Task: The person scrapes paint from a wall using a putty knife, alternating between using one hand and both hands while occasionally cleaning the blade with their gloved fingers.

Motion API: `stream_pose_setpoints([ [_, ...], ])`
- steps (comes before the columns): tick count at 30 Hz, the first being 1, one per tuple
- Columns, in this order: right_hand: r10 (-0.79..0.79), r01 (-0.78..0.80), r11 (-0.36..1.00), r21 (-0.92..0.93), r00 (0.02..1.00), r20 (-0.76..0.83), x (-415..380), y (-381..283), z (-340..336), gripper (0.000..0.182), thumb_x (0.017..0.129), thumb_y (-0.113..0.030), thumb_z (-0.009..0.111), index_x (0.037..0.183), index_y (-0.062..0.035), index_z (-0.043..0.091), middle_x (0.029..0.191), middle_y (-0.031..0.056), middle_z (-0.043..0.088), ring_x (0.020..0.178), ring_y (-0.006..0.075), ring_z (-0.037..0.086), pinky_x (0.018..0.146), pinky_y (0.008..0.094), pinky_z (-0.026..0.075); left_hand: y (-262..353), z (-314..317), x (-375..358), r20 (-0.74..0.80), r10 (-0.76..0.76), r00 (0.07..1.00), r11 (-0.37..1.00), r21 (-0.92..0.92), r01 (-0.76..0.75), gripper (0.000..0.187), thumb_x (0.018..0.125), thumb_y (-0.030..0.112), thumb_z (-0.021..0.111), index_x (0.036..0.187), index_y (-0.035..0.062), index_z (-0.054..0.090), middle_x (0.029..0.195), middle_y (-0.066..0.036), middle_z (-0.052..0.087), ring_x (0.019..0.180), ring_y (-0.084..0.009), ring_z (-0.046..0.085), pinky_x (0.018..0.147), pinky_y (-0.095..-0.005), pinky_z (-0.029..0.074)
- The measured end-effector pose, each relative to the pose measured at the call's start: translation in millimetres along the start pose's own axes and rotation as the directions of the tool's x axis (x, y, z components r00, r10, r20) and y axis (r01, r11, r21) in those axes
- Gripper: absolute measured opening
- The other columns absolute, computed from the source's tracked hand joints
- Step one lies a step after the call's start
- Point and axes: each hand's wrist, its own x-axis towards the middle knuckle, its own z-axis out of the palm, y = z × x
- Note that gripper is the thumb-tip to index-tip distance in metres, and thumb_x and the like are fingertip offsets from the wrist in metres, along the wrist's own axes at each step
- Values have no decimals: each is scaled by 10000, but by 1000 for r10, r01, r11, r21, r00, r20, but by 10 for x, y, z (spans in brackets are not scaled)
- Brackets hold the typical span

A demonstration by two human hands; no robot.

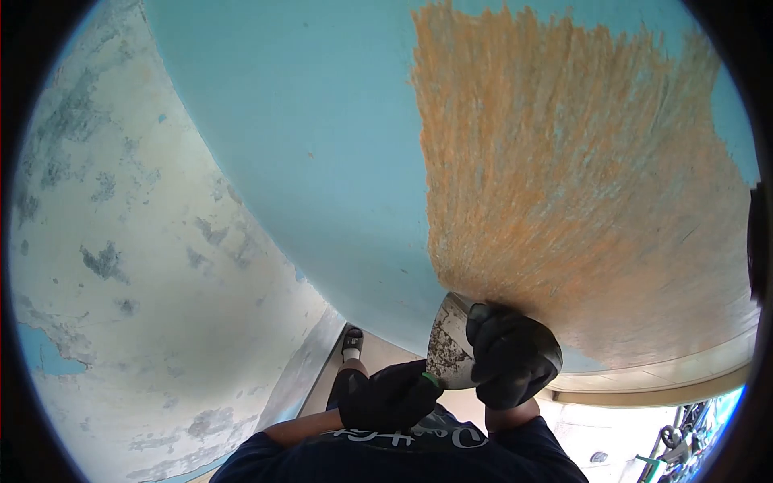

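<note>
A curved, light blue painted surface (306, 145) fills the view, with a wide patch scraped down to orange-brown (572, 177) spreading away from the hands. Beside it runs a pale, weathered wall (121, 266) with flaking grey spots. Both hands wear black gloves. The right hand (514, 358) is wrapped tight around a metal scraper (448, 344), its blade edge touching the surface at the patch's near corner. The left hand (390, 396), just beside the right, is closed on the scraper's lower end.
</note>
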Motion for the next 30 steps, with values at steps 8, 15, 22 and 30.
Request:
stream_pose_setpoints([
  [8,80,-74,993,91,995,-59,-72,-60,43,478,1018,-310,578,618,-54,528,550,47,499,479,216,488,506,376,430,236,-157,55,129,104,986,958,253,-134,199,1008,131,600,1139,-19,608,742,-28,649,663,-125,632,611,-319,527],
  [15,65,-53,984,170,996,-63,-103,43,37,463,1021,-311,570,642,-48,525,572,52,506,486,215,477,505,378,425,53,-172,74,211,-126,969,987,-72,144,268,1059,231,530,1169,3,618,784,-27,637,683,-104,592,639,-299,496],
  [22,36,-9,991,136,979,-200,-208,72,37,445,1003,-255,585,623,-49,481,561,52,490,496,208,488,518,376,445,202,-29,88,221,-467,856,821,-251,513,210,1048,205,526,1067,14,610,744,-10,604,665,-89,562,624,-309,485],
  [30,-3,-5,997,-77,995,-103,-39,93,187,446,1036,-302,493,653,-76,527,563,44,516,540,212,542,572,389,499,-12,-86,75,36,-301,953,953,43,299,180,1035,199,557,1049,29,610,737,6,600,684,-68,567,610,-301,491],
])
